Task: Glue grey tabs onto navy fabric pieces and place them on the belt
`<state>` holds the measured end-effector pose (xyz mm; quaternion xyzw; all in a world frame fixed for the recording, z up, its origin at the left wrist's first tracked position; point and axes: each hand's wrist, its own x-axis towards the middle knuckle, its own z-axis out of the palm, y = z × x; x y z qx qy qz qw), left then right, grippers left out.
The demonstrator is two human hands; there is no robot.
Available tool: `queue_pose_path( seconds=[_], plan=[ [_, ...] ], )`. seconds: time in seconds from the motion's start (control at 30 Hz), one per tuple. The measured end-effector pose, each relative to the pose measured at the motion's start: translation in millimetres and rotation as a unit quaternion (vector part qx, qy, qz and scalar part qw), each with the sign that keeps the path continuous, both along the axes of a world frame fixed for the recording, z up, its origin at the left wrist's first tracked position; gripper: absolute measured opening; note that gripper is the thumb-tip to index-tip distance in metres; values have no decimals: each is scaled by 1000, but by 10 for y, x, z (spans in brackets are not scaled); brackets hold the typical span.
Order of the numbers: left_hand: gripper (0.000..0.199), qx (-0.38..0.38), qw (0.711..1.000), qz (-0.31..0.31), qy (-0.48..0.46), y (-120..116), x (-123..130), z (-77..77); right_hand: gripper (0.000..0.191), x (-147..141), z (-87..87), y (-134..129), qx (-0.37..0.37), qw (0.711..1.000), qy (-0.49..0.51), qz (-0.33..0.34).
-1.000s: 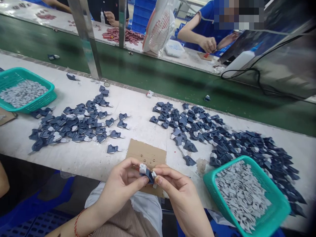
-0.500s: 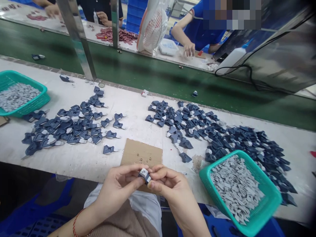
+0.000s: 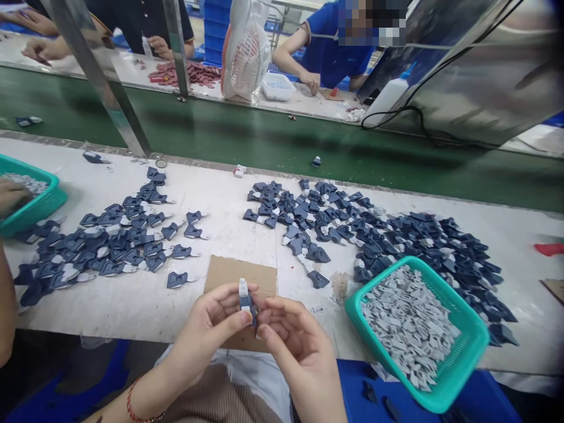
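Note:
A small dark-blue plastic part with white pieces stands roughly upright above the cardboard. My left hand pinches it between thumb and fingers from the left. My right hand curls at its right side, with the thumb and fingertips loosely at its lower edge; their exact contact is partly hidden. Below my hands lies a brown cardboard piece. Loose blue parts with white tips are spread in a left heap and a larger right heap.
A green basket of grey-white pieces stands at the right front. Another green basket is at the left edge, with another person's hand in it. Beyond the table runs a green belt; a metal post rises at its near edge.
The part has turned from tilted to more upright, and my right fingers have spread a little. A person's hand has entered the left basket. The view has shifted right.

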<state>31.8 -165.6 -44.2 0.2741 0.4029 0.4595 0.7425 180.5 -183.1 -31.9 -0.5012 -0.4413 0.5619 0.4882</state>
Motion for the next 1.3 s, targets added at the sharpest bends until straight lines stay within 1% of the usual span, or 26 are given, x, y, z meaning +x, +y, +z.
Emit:
queue_pose_path(
  seconds=[0.1, 0.17, 0.2, 0.23, 0.3, 0.33, 0.37, 0.4, 0.43, 0.47, 0.53, 0.57, 0.63, 0.67, 0.73, 0.83, 0.87, 0.93, 1.0, 1.03, 1.1, 1.2, 1.3],
  plan=[
    [35, 28, 999, 7, 44, 68, -16, -13, 19, 233, -20, -77, 11, 996, -87, -30],
    [37, 52, 993, 34, 99, 183, -77, 10, 17, 510, 2, -126, 23, 980, -179, -80],
    [38, 67, 987, 52, 134, 272, -124, 33, 17, 682, 22, -145, 29, 965, -235, -115],
    [39, 85, 979, 67, 173, 383, -181, 61, 18, 870, 45, -157, 34, 942, -296, -153],
    [40, 125, 956, 84, 253, 680, -311, 118, 24, 1266, 88, -152, 22, 880, -421, -219],
    [40, 145, 943, 83, 289, 863, -377, 139, 27, 1456, 102, -131, 9, 848, -478, -231],
    [39, 162, 930, 86, 319, 1066, -438, 149, 30, 1631, 105, -96, -6, 819, -528, -226],
    [36, 178, 918, 97, 341, 1283, -493, 147, 33, 1784, 98, -48, -16, 798, -566, -204],
    [34, 187, 903, 112, 370, 1510, -540, 135, 34, 1911, 78, 12, -14, 787, -592, -172],
    [30, 189, 881, 131, 414, 1741, -579, 114, 35, 2008, 48, 82, 1, 777, -616, -134],
    [28, 188, 854, 152, 462, 2189, -640, 59, 36, 2123, -32, 236, 48, 755, -651, -61],
    [27, 185, 840, 157, 485, 2395, -664, 31, 37, 2148, -75, 312, 71, 742, -666, -34],
    [29, 179, 814, 157, 530, 2753, -710, -16, 37, 2163, -147, 441, 95, 721, -686, -7],
    [30, 177, 798, 155, 555, 2900, -732, -34, 36, 2163, -173, 489, 99, 715, -692, -1],
    [32, 176, 764, 145, 604, 3128, -778, -61, 35, 2164, -204, 546, 106, 706, -700, 4],
    [32, 183, 716, 117, 664, 3336, -836, -92, 36, 2190, -219, 557, 134, 687, -714, 11],
    [31, 185, 700, 108, 681, 3382, -847, -98, 37, 2205, -224, 551, 154, 673, -723, 14],
    [30, 193, 669, 94, 712, 3461, -843, -98, 38, 2237, -241, 541, 205, 638, -742, 19],
    [27, 210, 640, 82, 735, 3536, -784, -76, 37, 2264, -263, 542, 249, 606, -755, 19],
    [25, 224, 627, 75, 742, 3575, -726, -58, 36, 2271, -273, 546, 260, 598, -758, 16],
    [23, 260, 610, 53, 747, 3661, -547, -16, 35, 2273, -286, 559, 273, 592, -758, 10],
    [28, 315, 604, -6, 732, 3802, -131, 21, 33, 2251, -288, 574, 281, 598, -750, 10],
    [31, 342, 616, -67, 706, 3927, 360, -3, 29, 2222, -271, 572, 267, 618, -739, 17]
  ],
)
